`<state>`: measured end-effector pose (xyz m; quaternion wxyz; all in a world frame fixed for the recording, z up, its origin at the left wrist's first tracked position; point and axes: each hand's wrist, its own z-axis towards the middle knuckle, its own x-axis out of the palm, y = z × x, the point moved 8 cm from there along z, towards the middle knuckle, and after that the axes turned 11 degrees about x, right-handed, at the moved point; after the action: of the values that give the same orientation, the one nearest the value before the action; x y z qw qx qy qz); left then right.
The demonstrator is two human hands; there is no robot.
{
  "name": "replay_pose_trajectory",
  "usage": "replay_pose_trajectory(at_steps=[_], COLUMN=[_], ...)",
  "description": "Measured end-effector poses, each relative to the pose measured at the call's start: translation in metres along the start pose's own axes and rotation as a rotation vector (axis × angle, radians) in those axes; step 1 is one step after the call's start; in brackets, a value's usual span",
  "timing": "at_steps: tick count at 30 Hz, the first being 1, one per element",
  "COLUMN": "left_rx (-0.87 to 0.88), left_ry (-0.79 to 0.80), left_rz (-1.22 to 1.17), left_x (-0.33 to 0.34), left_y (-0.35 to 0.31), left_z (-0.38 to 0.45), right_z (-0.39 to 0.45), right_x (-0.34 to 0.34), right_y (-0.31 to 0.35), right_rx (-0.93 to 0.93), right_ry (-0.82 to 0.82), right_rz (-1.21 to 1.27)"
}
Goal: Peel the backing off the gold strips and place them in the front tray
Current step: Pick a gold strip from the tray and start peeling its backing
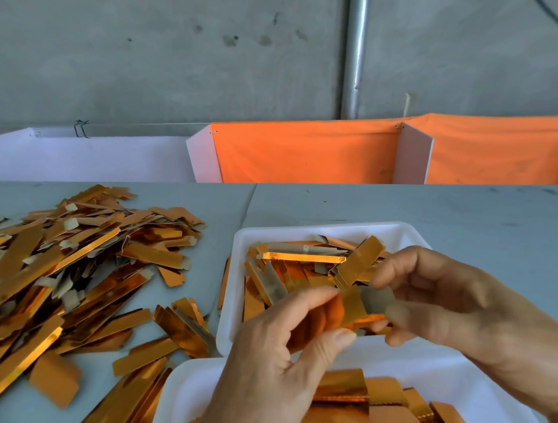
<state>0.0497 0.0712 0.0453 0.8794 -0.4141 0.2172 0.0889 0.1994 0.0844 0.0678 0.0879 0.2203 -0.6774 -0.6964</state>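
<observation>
Peeling is the step in hand, seen from the head camera. Both hands work above the farther white foam tray (402,233), which I take as the landmark. The left hand (276,359) pinches the lower end of one shiny gold foil strip (350,301) between thumb and forefinger, just over the near edge of this tray. The right hand (434,296) pinches a grey backing tab (380,299) on the same strip, over the right part of the tray. The strip's free end rises over the tray's middle.

To do it well, I think the left hand should keep the gold part flat and firm, while the right pulls the grey tab slowly along the strip, so the foil does not crease or tear.

A large loose pile of gold strips (40,272) lies left of the tray. A nearer white foam tray (182,394), in front of the landmark tray, holds stacked gold pieces; probably the peeled strip goes there.
</observation>
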Motion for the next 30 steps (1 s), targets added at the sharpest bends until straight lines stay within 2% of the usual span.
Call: replay_pose_trajectory(at_steps=[7, 15, 18, 22, 24, 30], left_rx=[0.0, 0.039, 0.034, 0.021, 0.022, 0.035], left_ry=[-0.011, 0.031, 0.021, 0.038, 0.039, 0.056], left_rz=[0.018, 0.06, 0.019, -0.037, -0.046, -0.026], left_x=[-0.001, 0.003, 0.001, 0.003, 0.003, 0.004], left_y=[0.002, -0.003, -0.003, -0.002, -0.003, -0.003], left_z=[-0.002, -0.001, -0.002, -0.001, -0.001, -0.002], right_z=[-0.002, 0.005, 0.004, 0.005, 0.007, 0.01], right_x=[0.001, 0.008, 0.01, 0.01, 0.011, 0.013], right_y=[0.007, -0.002, -0.001, -0.01, -0.014, -0.019], right_rx=[-0.039, 0.047, 0.048, 0.074, 0.086, 0.127], right_ry=[-0.114, -0.153, -0.089, 0.08, 0.135, 0.127], right_rz=[-0.132, -0.192, -0.071, 0.255, 0.344, 0.379])
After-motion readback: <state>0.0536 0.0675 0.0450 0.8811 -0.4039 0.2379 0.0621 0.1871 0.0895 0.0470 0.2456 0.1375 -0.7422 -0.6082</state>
